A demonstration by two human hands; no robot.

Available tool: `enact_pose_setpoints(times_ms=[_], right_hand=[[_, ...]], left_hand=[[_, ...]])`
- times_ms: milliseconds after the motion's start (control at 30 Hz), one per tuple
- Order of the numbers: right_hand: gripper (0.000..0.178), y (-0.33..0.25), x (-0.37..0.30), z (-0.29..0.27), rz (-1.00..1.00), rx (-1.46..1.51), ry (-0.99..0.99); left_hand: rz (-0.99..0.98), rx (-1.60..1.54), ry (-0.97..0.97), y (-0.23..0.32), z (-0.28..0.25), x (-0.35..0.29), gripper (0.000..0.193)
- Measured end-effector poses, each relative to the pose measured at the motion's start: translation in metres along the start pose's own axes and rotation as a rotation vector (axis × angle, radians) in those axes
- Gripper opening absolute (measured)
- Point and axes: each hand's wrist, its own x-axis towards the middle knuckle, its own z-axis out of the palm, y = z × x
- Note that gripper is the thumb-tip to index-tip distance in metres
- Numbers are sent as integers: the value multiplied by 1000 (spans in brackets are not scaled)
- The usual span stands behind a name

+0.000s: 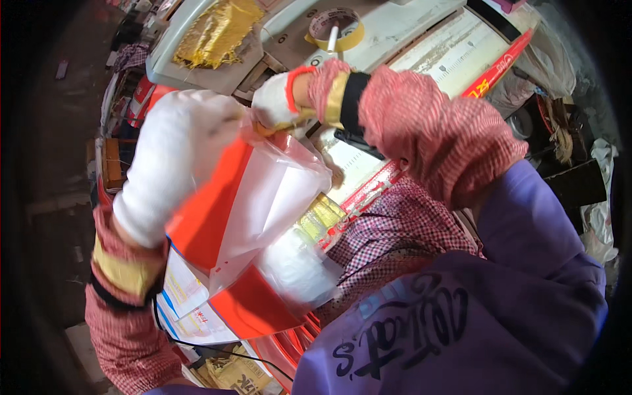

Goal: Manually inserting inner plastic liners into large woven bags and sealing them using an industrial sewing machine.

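Note:
My left hand [178, 155], in a white knit glove, is curled at the upper edge of a clear plastic bag [263, 191] and slightly blurred. Close against it, my right hand [273, 102], in a white glove with a red-orange cuff, is closed on the same edge. From both hands the bag hangs down over a bright red sheet [266, 306]. Near my lap, a whitish bundle in clear plastic [296, 266] lies at the bag's lower end. My fingertips are mostly hidden where the hands meet.
Beyond my hands, a yellow tape roll [355, 39] and a frayed yellow woven piece [217, 33] lie on a pale work surface [283, 36]. A red-edged white board [454, 59] stretches right. Printed sheets [191, 296] and a black cord [224, 352] are lower left.

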Motion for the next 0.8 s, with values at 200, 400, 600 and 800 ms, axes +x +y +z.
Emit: enact_pose_setpoints(times_ms=[200,400,600,800], right_hand=[[27,22,28,4,-109,23,83],[20,14,6,-10,-488,-428,-15],[13,7,1,-12,-502,-292,20],[18,11,24,17,-302,-457,63]], left_hand=[[567,196,-255,78,-2,42,42],[397,-157,-833,94,-67,22,10],[-310,-122,-855,85,-66,50,18],[-292,-206,-1596,77,-58,25,37]])
